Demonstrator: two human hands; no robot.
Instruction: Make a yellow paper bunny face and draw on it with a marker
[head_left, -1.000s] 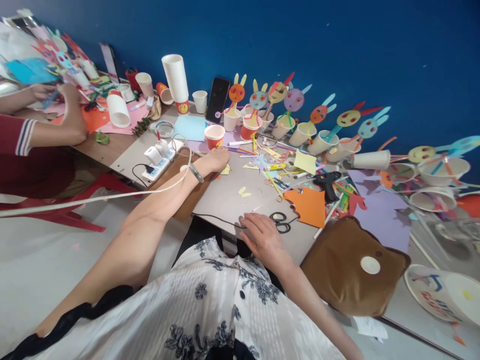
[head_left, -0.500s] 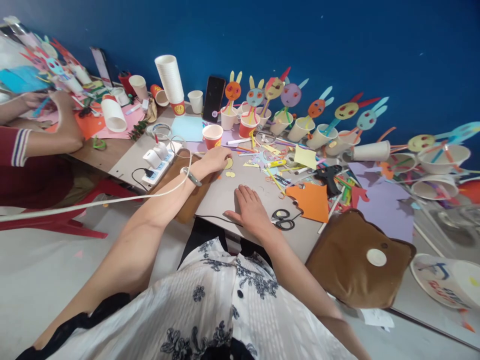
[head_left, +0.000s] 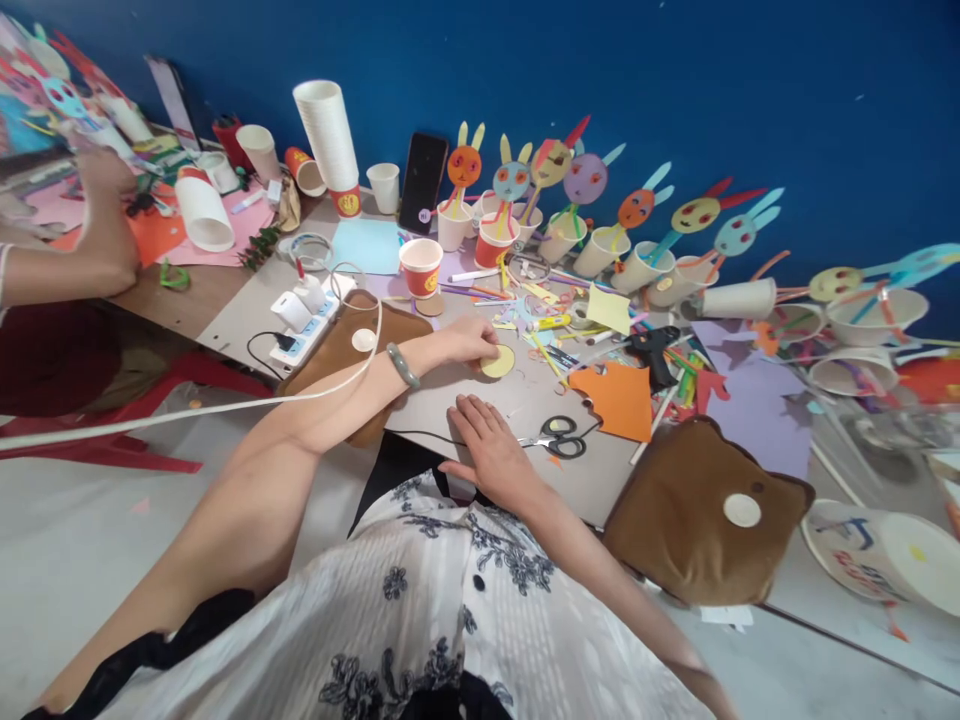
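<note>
My left hand [head_left: 474,343], with a bangle on its wrist, has its fingers closed at the edge of a round yellow paper piece [head_left: 499,361] over the table. Flat on the grey tabletop lies my right hand [head_left: 491,450], fingers stretched out, holding nothing. Just right of it are black-handled scissors [head_left: 562,437], their blades partly hidden by the hand. Beyond my left hand stand a red and white paper cup [head_left: 421,268] and a brown round disc [head_left: 430,305]. An orange paper sheet [head_left: 613,400] lies to the right.
Paper rabbits in cups [head_left: 566,238] line the blue wall. A black glue gun [head_left: 654,355], pens and scraps crowd the middle. A power strip [head_left: 313,325] with a white cable lies left, a brown cushion [head_left: 709,515] right. Another person's arm [head_left: 90,270] is far left.
My left hand has moved right and nearer, and the yellow round piece is now at its fingers. The brown disc has come into view. The view has shifted slightly.
</note>
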